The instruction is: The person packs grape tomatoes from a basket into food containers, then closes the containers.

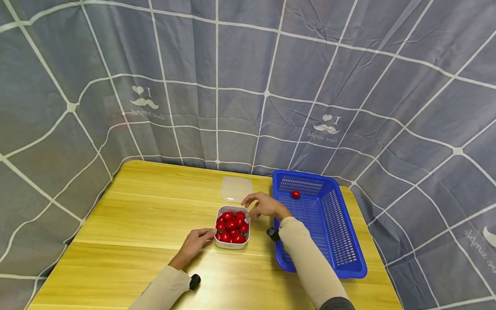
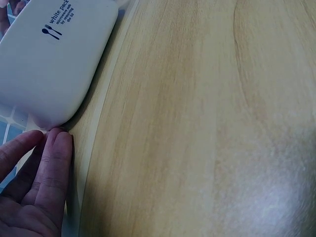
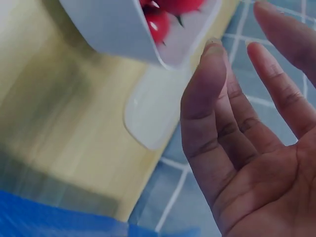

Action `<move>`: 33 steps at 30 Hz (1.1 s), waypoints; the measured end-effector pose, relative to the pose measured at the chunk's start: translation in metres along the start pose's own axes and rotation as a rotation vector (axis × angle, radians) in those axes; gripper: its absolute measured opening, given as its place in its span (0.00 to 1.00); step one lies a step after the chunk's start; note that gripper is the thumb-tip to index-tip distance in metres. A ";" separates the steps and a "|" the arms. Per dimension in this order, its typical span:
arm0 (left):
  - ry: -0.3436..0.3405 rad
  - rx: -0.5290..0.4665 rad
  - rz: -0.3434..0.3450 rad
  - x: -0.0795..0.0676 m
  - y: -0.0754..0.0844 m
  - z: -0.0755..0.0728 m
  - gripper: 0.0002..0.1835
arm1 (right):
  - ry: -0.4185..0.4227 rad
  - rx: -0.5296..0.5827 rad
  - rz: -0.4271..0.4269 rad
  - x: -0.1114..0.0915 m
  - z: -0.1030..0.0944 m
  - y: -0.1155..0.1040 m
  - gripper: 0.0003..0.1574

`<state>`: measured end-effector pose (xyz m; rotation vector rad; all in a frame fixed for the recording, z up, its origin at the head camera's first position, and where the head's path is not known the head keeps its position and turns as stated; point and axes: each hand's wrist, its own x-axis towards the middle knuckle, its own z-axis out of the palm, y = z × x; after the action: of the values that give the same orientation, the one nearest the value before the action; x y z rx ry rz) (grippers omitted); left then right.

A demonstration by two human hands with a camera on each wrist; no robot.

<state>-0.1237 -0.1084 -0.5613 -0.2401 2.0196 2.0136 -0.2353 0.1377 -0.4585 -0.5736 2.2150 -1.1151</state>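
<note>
Cherry tomatoes, red with some green stems, fill a square white plastic container. My left hand rests its fingertips against the container's left side. In the left wrist view, those fingers are nearly straight at the corner of the container, which bears dark lettering. Over the far right corner of the container is my right hand, its fingers loosely bent. Nothing shows between the right fingers in the right wrist view. A clear flat lid lies behind the container.
A blue plastic basket with slotted walls stands on the right of the wooden table. One red tomato lies near its far end. A grey checked curtain hangs behind the table and along its sides.
</note>
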 end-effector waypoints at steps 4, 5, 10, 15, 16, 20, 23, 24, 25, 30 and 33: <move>-0.004 -0.003 0.006 0.000 0.001 0.000 0.20 | 0.094 0.042 -0.028 -0.009 -0.014 0.004 0.22; -0.006 -0.001 0.009 0.000 0.001 -0.001 0.20 | 0.123 0.052 -0.032 -0.011 -0.017 0.005 0.22; -0.031 0.024 0.012 0.000 0.000 -0.002 0.22 | 0.271 0.122 -0.042 -0.023 -0.033 0.014 0.21; -0.036 0.020 0.007 0.001 -0.001 -0.003 0.22 | 0.403 0.243 -0.062 -0.035 -0.046 0.028 0.21; -0.035 0.016 0.006 0.001 -0.002 -0.003 0.21 | 0.433 0.263 -0.060 -0.037 -0.049 0.031 0.21; -0.035 0.012 0.006 0.001 -0.001 -0.004 0.22 | 0.566 0.345 -0.045 -0.044 -0.057 0.045 0.24; -0.042 0.019 0.008 0.000 0.000 -0.004 0.22 | 0.677 0.389 -0.017 -0.046 -0.061 0.058 0.25; -0.043 0.019 0.009 0.000 0.000 -0.004 0.22 | 0.716 0.401 0.003 -0.047 -0.062 0.061 0.25; -0.045 0.021 0.013 0.000 0.000 -0.004 0.22 | 0.752 0.408 0.023 -0.048 -0.063 0.066 0.24; -0.037 0.024 0.014 0.000 0.000 -0.003 0.22 | 0.880 0.442 0.083 -0.049 -0.065 0.085 0.24; -0.044 0.022 0.015 0.001 0.000 -0.003 0.23 | 0.922 0.458 0.084 -0.048 -0.065 0.096 0.24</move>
<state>-0.1248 -0.1113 -0.5618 -0.1745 2.0213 1.9872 -0.2541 0.2576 -0.4915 0.3077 2.4935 -2.0390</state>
